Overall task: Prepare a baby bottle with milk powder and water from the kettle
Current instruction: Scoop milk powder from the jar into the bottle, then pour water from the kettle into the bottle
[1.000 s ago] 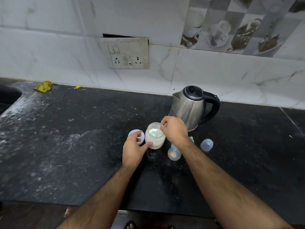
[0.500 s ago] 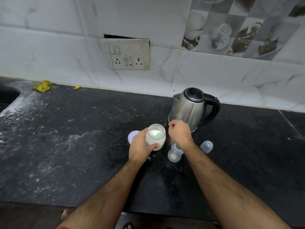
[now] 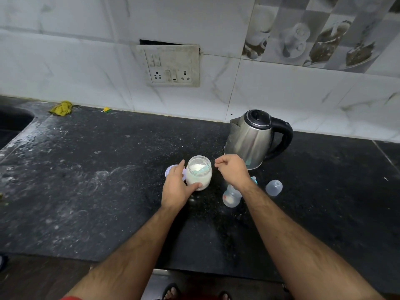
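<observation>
An open glass jar of white milk powder [image 3: 198,174] stands on the black counter [image 3: 104,169] with a pale blue scoop [image 3: 203,168] resting inside it. My left hand [image 3: 176,187] grips the jar from its left side. My right hand [image 3: 233,169] hovers just right of the jar's mouth, fingers curled, holding nothing. The baby bottle [image 3: 231,194] stands partly hidden under my right wrist, a little powder at its bottom. Behind it stands the steel kettle [image 3: 254,138] with a black handle.
The jar's lilac lid [image 3: 171,169] lies behind my left hand. A clear bottle cap [image 3: 274,187] lies right of the bottle, with a teal part [image 3: 253,180] beside my wrist. A yellow cloth [image 3: 61,108] sits far left near the sink. A switchboard [image 3: 171,66] is on the wall.
My right hand has come out of the jar and moved right, leaving the scoop inside. My left hand has closed around the jar.
</observation>
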The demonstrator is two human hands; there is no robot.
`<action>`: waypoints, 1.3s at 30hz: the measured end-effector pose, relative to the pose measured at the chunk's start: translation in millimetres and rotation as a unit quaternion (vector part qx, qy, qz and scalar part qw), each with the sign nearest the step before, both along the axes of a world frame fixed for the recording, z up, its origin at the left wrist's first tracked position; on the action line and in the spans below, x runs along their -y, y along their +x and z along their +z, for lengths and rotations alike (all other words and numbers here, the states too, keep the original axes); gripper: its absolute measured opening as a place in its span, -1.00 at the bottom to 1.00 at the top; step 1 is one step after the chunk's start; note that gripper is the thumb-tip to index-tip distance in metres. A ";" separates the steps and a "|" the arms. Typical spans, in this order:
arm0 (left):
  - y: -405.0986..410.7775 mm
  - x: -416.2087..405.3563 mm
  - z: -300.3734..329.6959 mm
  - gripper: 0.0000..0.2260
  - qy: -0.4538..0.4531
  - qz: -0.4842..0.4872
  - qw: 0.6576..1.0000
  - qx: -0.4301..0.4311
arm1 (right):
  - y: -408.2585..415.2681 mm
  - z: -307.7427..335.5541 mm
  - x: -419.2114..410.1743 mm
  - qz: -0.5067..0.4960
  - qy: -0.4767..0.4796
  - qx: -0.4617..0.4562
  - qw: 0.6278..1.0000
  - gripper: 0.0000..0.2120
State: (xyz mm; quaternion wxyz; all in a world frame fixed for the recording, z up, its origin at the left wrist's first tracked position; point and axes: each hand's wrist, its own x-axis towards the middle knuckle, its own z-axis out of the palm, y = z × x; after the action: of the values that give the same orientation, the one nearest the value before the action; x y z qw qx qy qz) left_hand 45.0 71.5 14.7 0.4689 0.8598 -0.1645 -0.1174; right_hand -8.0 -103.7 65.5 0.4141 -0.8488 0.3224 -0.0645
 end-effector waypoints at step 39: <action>-80.5 104.2 -29.4 -0.56 -0.060 -0.038 0.993 -0.097 | -22.9 -13.4 228.9 -0.109 0.141 0.192 0.965 -0.81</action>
State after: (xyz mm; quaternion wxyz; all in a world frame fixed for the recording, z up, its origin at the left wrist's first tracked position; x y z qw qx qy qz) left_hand -35.5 -32.6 -14.7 0.5288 0.8076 -0.1575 -0.2081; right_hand -30.9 -332.6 52.0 0.5741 -0.7134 0.3330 -0.2249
